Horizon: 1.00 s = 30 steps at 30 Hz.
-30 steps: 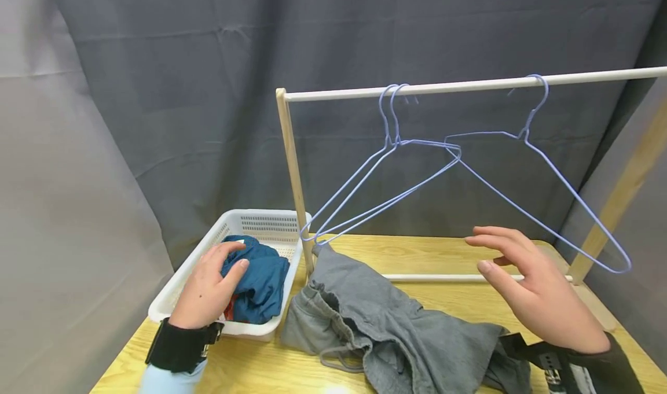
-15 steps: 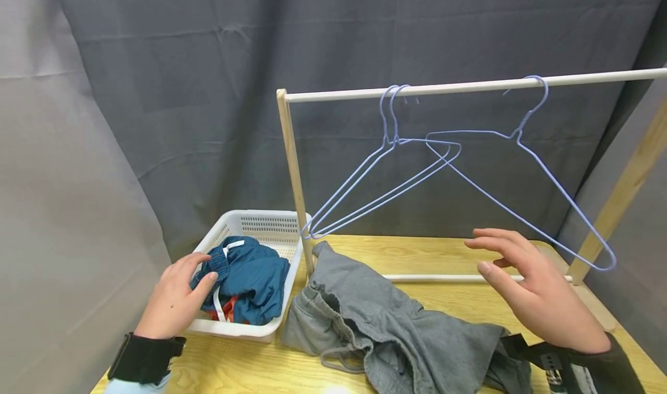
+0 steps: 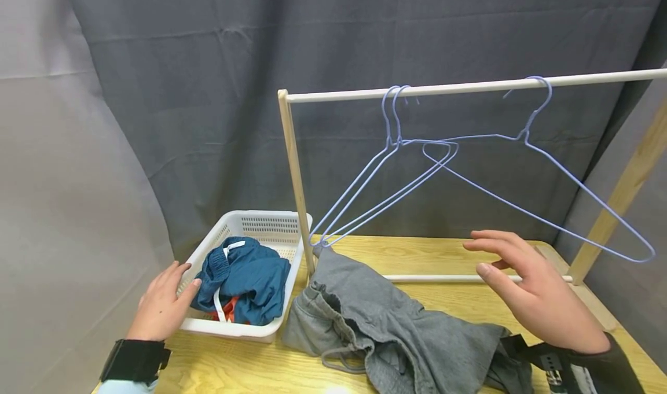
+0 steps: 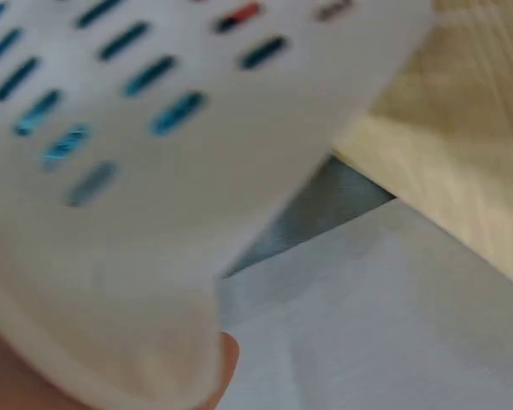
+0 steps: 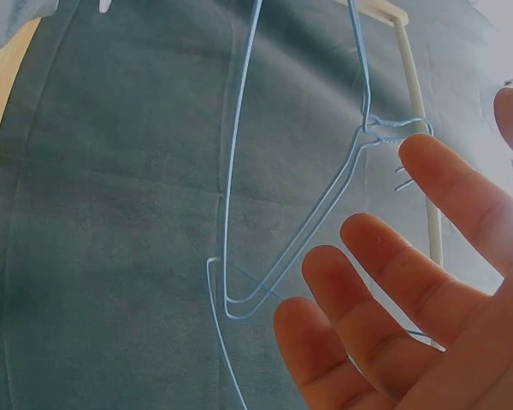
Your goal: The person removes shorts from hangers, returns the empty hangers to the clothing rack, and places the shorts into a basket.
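My left hand [image 3: 161,304] is at the left rim of a white plastic basket [image 3: 195,324], fingers loosely bent and thumb near the rim. In the left wrist view, a fingertip [image 4: 228,363] shows past the basket's rim, close to the camera. Blue shorts [image 3: 255,278] with a white drawstring lie bunched in the basket over something orange-red [image 3: 229,308]. Grey drawstring trousers [image 3: 406,319] lie crumpled on the table. My right hand [image 3: 539,290] hovers above their right end, below a blue wire hanger [image 3: 568,174], fingers spread and holding nothing.
A wooden rack with a white rail [image 3: 469,87] stands behind the trousers. Two more blue hangers [image 3: 359,186] hang toward its left end, their lower corners close above the trousers. A lower white bar [image 3: 432,278] crosses the wooden table [image 3: 417,252]. Grey cloth [image 3: 182,93] hangs behind.
My left hand has moved left and slightly down, from over the blue shorts to the basket's left rim, uncovering their waistband and drawstring. The hangers have swung. My right hand has barely moved.
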Tool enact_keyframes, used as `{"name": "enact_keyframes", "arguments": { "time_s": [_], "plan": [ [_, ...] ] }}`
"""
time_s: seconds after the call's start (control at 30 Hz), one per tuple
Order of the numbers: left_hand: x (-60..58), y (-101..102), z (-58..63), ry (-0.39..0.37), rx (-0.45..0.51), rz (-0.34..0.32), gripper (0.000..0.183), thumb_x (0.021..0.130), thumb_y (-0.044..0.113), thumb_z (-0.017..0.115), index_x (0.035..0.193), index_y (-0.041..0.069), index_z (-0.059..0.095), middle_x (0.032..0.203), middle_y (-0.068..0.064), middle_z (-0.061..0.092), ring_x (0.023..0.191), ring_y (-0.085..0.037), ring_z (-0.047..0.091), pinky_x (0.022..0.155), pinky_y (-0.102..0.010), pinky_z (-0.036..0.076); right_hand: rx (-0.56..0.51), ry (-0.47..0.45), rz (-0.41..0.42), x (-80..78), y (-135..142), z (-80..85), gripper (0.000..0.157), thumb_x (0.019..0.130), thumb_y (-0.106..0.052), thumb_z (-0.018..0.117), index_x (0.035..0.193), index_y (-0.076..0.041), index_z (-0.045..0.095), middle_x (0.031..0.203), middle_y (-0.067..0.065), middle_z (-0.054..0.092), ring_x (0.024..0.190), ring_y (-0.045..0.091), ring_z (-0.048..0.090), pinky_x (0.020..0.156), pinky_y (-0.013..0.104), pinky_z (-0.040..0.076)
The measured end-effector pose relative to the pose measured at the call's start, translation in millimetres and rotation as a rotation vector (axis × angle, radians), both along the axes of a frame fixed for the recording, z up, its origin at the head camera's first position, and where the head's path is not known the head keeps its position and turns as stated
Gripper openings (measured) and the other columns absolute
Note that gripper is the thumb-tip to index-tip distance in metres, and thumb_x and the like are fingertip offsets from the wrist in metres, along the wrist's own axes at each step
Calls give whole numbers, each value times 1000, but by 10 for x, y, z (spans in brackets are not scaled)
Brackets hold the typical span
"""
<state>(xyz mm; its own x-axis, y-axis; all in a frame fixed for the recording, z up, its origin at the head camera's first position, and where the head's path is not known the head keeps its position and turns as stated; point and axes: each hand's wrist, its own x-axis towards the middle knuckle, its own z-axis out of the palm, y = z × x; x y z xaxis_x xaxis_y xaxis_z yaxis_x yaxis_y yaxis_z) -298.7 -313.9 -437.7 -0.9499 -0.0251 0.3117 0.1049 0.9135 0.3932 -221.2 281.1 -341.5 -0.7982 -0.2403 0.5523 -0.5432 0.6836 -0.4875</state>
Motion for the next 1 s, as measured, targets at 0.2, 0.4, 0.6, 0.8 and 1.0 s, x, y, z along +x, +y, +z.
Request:
{"name": "enact_keyframes", "arguments": {
  "time_s": [0.2,0.4,0.6,0.8,1.0],
  "plan": [
    [-27,-76,-100,-21,-10,32,62,107,45,42,148,-3,42,153,-35,33,136,-57,32,100,-77,25,19,-1,3,-25,-44,-40,41,99,-8,64,134,-30,63,142,-7,50,119,3,47,85,12,43],
    [-61,-68,-130,-94,-47,65,67,107,49,40,152,-1,39,154,-32,34,133,-57,37,100,-76,30,16,42,54,-69,-132,-94,44,96,-3,67,131,-28,64,140,-7,53,122,4,48,86,12,44],
    [-46,-42,-137,-85,-57,74,67,107,49,39,151,0,40,155,-29,35,131,-55,39,99,-75,31,71,-9,67,-97,-264,-137,40,99,-12,67,133,-32,62,143,-10,51,124,4,48,84,21,47],
    [-30,-28,-146,-79,-51,82,66,106,50,39,151,1,41,155,-28,35,131,-54,40,99,-75,31,103,20,132,-162,-400,-244,42,96,-12,71,133,-29,63,141,-8,52,126,11,50,90,18,43],
    [-36,-23,-157,-59,-52,89,63,107,48,41,149,1,44,154,-28,37,128,-53,43,97,-74,34,160,-43,140,-179,-562,-359,39,100,-24,67,136,-34,59,144,-6,49,131,20,49,96,34,45]
  ]
}}
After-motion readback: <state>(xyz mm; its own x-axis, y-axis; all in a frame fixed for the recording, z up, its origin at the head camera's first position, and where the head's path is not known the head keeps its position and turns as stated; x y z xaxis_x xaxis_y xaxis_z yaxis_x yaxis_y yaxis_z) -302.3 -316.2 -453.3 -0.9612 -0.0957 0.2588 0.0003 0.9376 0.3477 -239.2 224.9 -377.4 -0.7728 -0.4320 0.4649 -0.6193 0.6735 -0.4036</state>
